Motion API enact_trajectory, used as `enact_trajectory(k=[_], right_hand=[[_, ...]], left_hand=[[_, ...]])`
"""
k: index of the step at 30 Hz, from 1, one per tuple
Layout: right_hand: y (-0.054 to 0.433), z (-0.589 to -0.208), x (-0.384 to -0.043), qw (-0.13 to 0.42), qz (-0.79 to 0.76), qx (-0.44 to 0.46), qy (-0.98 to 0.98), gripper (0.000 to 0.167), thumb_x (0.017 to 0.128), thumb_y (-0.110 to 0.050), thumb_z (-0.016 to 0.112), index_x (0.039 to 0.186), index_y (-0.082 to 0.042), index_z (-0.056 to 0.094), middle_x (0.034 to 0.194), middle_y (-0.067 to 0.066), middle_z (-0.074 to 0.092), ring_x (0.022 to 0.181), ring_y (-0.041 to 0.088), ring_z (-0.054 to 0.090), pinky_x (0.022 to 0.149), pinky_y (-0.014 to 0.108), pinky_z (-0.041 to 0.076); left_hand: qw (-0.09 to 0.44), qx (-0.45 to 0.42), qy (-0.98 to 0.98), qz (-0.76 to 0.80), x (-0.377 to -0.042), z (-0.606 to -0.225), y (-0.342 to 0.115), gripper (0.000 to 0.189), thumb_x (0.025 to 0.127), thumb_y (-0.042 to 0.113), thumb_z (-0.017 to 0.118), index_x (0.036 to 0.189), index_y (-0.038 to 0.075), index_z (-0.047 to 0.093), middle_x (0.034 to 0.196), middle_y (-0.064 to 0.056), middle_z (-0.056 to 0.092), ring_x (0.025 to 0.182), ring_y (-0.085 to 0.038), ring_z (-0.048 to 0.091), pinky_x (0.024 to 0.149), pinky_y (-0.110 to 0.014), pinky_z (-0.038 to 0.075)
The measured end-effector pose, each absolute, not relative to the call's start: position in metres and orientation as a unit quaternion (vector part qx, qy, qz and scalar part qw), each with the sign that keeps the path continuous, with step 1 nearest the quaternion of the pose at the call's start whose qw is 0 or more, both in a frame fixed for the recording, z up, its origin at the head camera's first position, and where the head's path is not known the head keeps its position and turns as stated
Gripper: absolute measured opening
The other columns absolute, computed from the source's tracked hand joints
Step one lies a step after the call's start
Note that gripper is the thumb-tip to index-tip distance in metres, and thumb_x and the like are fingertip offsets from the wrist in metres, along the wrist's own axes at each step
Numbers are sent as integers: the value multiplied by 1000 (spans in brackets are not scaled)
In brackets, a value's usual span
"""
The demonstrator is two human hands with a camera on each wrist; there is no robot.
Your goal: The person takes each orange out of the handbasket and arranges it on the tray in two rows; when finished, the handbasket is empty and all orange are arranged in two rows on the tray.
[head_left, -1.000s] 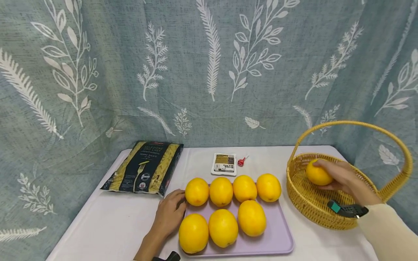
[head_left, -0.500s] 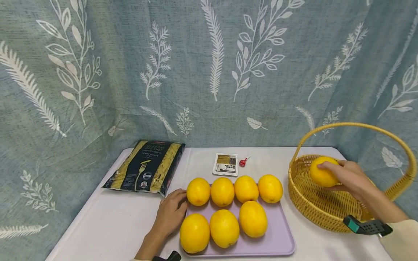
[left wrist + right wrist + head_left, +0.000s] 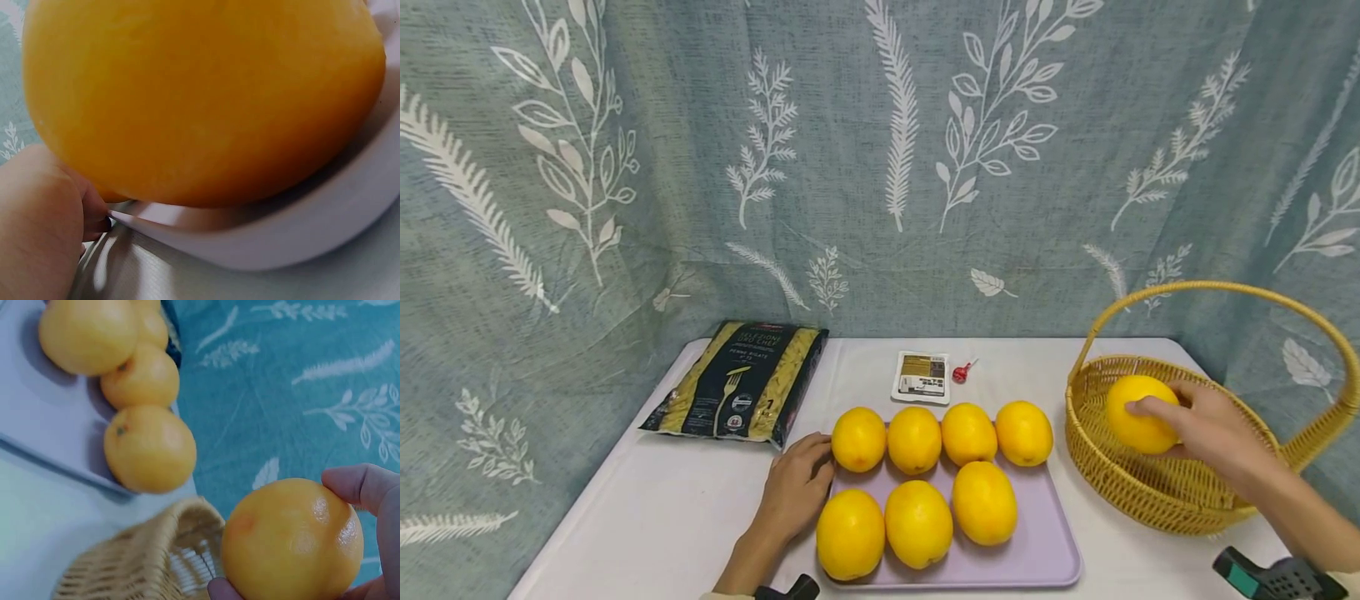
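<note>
In the head view my right hand (image 3: 1221, 429) grips an orange (image 3: 1141, 414) inside the wicker basket's opening. Thumb and fingers sit on opposite sides of that orange (image 3: 290, 540) in the right wrist view. Whether it touches the basket floor cannot be told. The basket (image 3: 1138, 500) has a tall arched handle. On the left, my left hand (image 3: 795, 487) rests against the left edge of a lilac tray (image 3: 1030, 558), fingers loosely bent at its rim. Several oranges (image 3: 918, 523) lie on the tray in two rows. One large orange (image 3: 206, 100) fills the left wrist view.
A bag of penne pasta (image 3: 737, 383) lies at the back left. Behind the tray are a small flat packet (image 3: 921, 377) and a red lollipop (image 3: 961, 372). A patterned curtain (image 3: 865, 167) closes off the back of the white table (image 3: 655, 508).
My right hand, still gripping the orange, shifted slightly right and then came a little lower and nearer within the basket. Its forearm swung right. My left hand stays at the tray's edge.
</note>
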State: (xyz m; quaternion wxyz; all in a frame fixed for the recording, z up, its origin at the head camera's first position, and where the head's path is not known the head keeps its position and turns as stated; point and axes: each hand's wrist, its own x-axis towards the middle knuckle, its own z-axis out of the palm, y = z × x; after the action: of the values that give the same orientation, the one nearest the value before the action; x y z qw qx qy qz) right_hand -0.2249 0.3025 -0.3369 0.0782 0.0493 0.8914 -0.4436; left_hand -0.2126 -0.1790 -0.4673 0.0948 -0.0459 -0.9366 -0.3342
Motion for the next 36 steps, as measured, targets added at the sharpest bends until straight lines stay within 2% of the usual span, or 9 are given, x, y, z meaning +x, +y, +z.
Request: enact_trajectory(k=[8,13,22,27,31,36], right_hand=[[284,-343,-210,75,-428,40,900,85,98,-47,62,149,14,31,136,33,51,104,28,62,77,36,60],[271,-348,-200,82,-443,40,892,84,96,-46,64,150,10,33,141,30,50,105,26,61,77,34,59],[245,-361,-182,78,-483,30,872,74,92,-38,71,147,4,44,133,20,58,93,17,61,70,32,58],[236,-373,-181,82,-486,27,870,72,91,-36,70,146,5,46,127,16,62,92,16,57,67,32,53],[230,-385,-181,99,-495,37,862,71,91,-35,69,144,6,46,122,12,63,96,16,56,71,31,53],[222,-396,-179,94,-492,32,865,64,88,-32,73,137,4,55,120,11,65,98,18,58,78,30,51]], left_hand=[[96,-48,-937,-332,-213,-468,-179,34,96,13,59,126,1,69,139,-11,62,136,-35,51,113,-62,34],[93,-47,-938,-331,-212,-467,-179,34,97,13,59,127,1,68,139,-11,62,136,-35,51,113,-62,33],[89,-44,-938,-333,-212,-465,-178,34,97,12,58,127,1,68,140,-11,61,137,-35,50,114,-62,32],[92,-43,-937,-335,-212,-465,-179,34,97,12,58,127,0,68,140,-12,61,137,-35,50,114,-62,32],[94,-44,-936,-336,-212,-466,-179,34,96,13,58,127,1,68,139,-11,61,136,-35,50,114,-62,32],[92,-46,-936,-338,-213,-467,-179,34,96,12,58,127,1,68,140,-11,61,136,-35,50,114,-62,32]])
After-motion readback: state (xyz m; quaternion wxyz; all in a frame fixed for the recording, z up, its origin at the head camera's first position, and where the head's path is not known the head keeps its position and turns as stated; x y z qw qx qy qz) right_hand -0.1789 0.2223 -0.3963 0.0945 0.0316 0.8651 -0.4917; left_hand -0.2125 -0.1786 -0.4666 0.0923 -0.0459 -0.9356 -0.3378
